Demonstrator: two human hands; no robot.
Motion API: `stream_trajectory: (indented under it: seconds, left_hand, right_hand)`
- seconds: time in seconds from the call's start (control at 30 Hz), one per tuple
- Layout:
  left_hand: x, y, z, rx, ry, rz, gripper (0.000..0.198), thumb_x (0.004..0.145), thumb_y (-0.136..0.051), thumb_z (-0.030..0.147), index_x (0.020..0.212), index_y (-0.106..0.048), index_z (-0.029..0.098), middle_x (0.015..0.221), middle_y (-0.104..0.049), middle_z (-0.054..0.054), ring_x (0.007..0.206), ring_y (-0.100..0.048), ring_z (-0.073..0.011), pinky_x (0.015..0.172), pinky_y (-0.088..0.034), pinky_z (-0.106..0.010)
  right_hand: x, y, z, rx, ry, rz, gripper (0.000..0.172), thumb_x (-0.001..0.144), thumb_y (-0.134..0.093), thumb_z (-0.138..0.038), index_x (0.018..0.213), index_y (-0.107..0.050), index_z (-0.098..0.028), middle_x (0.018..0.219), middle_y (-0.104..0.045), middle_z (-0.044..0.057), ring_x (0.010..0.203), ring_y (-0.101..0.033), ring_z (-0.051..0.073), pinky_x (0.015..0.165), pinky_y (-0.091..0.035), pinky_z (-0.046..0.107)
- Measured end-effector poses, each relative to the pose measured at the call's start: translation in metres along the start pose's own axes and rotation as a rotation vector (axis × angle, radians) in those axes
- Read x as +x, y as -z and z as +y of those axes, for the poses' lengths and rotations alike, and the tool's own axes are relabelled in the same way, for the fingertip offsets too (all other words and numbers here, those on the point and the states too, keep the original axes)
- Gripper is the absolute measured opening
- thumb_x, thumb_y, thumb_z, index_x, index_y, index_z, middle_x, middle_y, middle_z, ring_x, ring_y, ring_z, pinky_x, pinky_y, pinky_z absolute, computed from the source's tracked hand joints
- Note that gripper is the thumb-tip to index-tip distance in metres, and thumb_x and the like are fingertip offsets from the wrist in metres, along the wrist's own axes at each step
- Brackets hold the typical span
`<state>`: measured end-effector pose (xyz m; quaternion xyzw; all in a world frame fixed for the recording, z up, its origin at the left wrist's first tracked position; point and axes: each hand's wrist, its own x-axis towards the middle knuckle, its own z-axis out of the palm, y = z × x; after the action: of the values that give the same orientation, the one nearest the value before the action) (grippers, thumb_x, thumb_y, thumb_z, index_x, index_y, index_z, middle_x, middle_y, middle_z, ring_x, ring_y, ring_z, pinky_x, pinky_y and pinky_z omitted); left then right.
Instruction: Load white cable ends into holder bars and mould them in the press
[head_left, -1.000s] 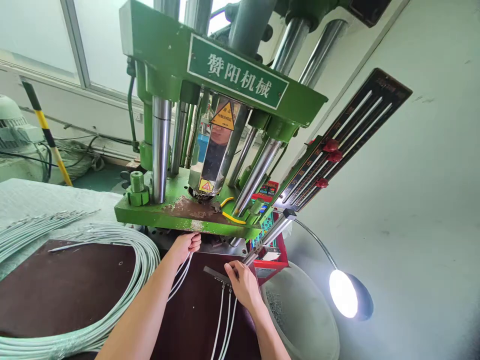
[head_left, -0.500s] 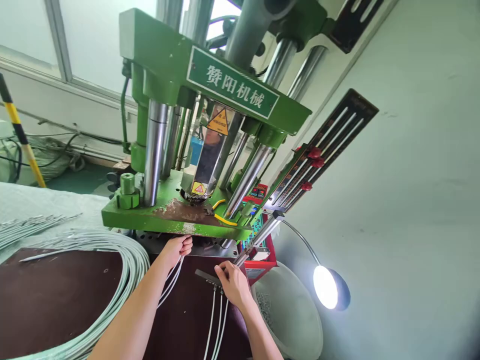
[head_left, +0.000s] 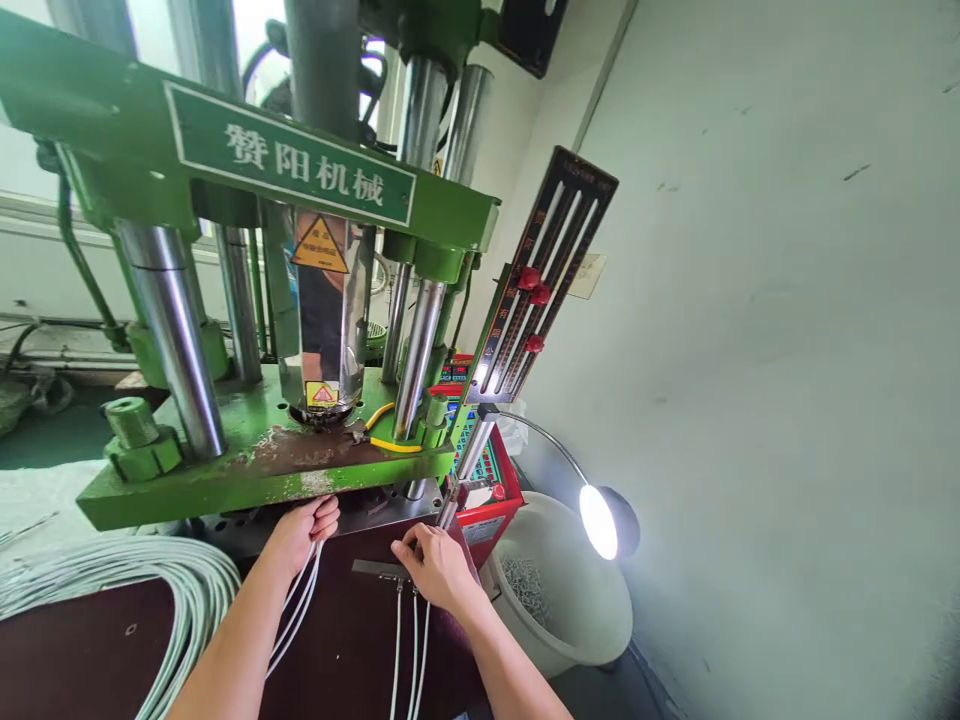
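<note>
My left hand is closed around a bundle of thin white cables, just under the front edge of the green press. The cables hang down from the fist; their upper ends are hidden. To the right, my right hand has its fingers curled over the right end of a flat dark metal bar. Several white cables run down from small metal fittings along this bar. Fingertips on the bar are partly hidden.
A large coil of white cable lies on the brown tabletop at left. Yellow-handled pliers rest on the press bed. On the right stand a red control box, a white bin of small scraps and a lit lamp.
The view has swung right and closer, so the press appears farther left and larger. Both hands keep nearly the same grip and place relative to the press.
</note>
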<state>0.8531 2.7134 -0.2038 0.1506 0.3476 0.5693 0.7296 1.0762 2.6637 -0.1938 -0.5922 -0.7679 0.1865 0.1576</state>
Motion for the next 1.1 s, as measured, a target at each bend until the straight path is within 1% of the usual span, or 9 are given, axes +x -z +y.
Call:
stream_trajectory:
  seconds: [0.2,0.4,0.63,0.7,0.8,0.9,1.0,1.07,1.1]
  left_hand:
    - [-0.005,-0.011,0.005,0.028,0.023,0.067,0.039,0.091,-0.041,0.000,0.057,-0.038,0.017,0.048,-0.030,0.009,0.033,-0.026,-0.0012,0.031,-0.021,-0.014]
    - [-0.008,-0.017,0.008,0.038,0.033,0.109,0.039,0.091,-0.042,-0.001,0.056,-0.038,0.017,0.050,-0.030,0.009,0.032,-0.027,-0.0010,0.030,-0.022,-0.014]
    - [-0.007,-0.017,0.007,0.045,0.037,0.099,0.038,0.091,-0.039,-0.002,0.057,-0.041,0.016,0.050,-0.030,0.009,0.032,-0.026,-0.0009,0.030,-0.021,-0.015]
    - [-0.006,-0.016,0.005,0.046,0.034,0.083,0.035,0.090,-0.038,-0.003,0.061,-0.046,0.015,0.049,-0.029,0.009,0.032,-0.027,-0.0010,0.030,-0.020,-0.015]
    - [-0.004,-0.013,0.002,0.036,0.036,0.057,0.028,0.089,-0.041,-0.002,0.072,-0.055,0.014,0.048,-0.027,0.010,0.031,-0.025,-0.0019,0.031,-0.017,-0.016]
    - [-0.003,-0.009,0.001,0.012,0.038,0.031,0.017,0.088,-0.048,0.001,0.083,-0.059,0.013,0.048,-0.027,0.012,0.032,-0.022,-0.0026,0.032,-0.014,-0.017]
    - [0.000,-0.002,0.001,-0.010,0.041,0.015,0.009,0.086,-0.057,0.007,0.092,-0.061,0.013,0.049,-0.026,0.012,0.034,-0.019,-0.0032,0.033,-0.012,-0.017]
    - [0.003,0.002,0.000,-0.017,0.038,0.004,0.013,0.085,-0.062,0.012,0.097,-0.061,0.013,0.050,-0.025,0.013,0.036,-0.019,-0.0034,0.034,-0.011,-0.017]
    - [0.004,0.005,0.000,-0.017,0.037,-0.004,0.015,0.084,-0.063,0.014,0.099,-0.061,0.013,0.051,-0.025,0.013,0.037,-0.020,-0.0034,0.034,-0.011,-0.017]
  right_hand:
    - [-0.001,0.001,-0.001,0.005,-0.008,0.006,0.028,0.095,-0.051,-0.046,0.090,-0.065,-0.022,0.091,-0.073,0.004,0.093,-0.067,0.022,0.076,-0.045,0.028]
    - [-0.001,0.004,-0.001,0.024,-0.015,0.008,0.029,0.094,-0.052,-0.047,0.092,-0.066,-0.021,0.097,-0.073,0.005,0.096,-0.067,0.022,0.077,-0.046,0.028]
    - [-0.002,0.005,-0.002,0.039,-0.018,0.016,0.029,0.094,-0.052,-0.047,0.093,-0.067,-0.022,0.094,-0.073,0.005,0.094,-0.068,0.021,0.078,-0.046,0.028]
    - [-0.002,0.004,-0.001,0.042,-0.027,0.022,0.030,0.094,-0.053,-0.048,0.093,-0.067,-0.022,0.093,-0.073,0.005,0.093,-0.068,0.021,0.077,-0.046,0.028]
    - [-0.002,0.005,0.001,0.049,-0.022,0.020,0.028,0.094,-0.053,-0.045,0.090,-0.068,-0.021,0.093,-0.074,0.005,0.094,-0.068,0.022,0.075,-0.046,0.027]
    - [-0.002,0.009,0.000,0.060,0.015,-0.014,0.027,0.095,-0.051,-0.040,0.087,-0.068,-0.021,0.090,-0.074,0.005,0.089,-0.069,0.021,0.071,-0.045,0.026]
    - [0.006,0.012,-0.005,0.083,0.072,-0.056,0.026,0.096,-0.049,-0.036,0.092,-0.069,-0.021,0.086,-0.074,0.003,0.081,-0.070,0.018,0.067,-0.045,0.024]
    - [0.018,0.012,-0.013,0.096,0.105,-0.058,0.025,0.097,-0.047,-0.034,0.096,-0.069,-0.021,0.088,-0.074,0.003,0.082,-0.070,0.017,0.071,-0.046,0.024]
    - [0.027,0.010,-0.017,0.097,0.116,-0.047,0.025,0.098,-0.047,-0.033,0.099,-0.068,-0.021,0.092,-0.074,0.004,0.087,-0.069,0.017,0.075,-0.046,0.024]
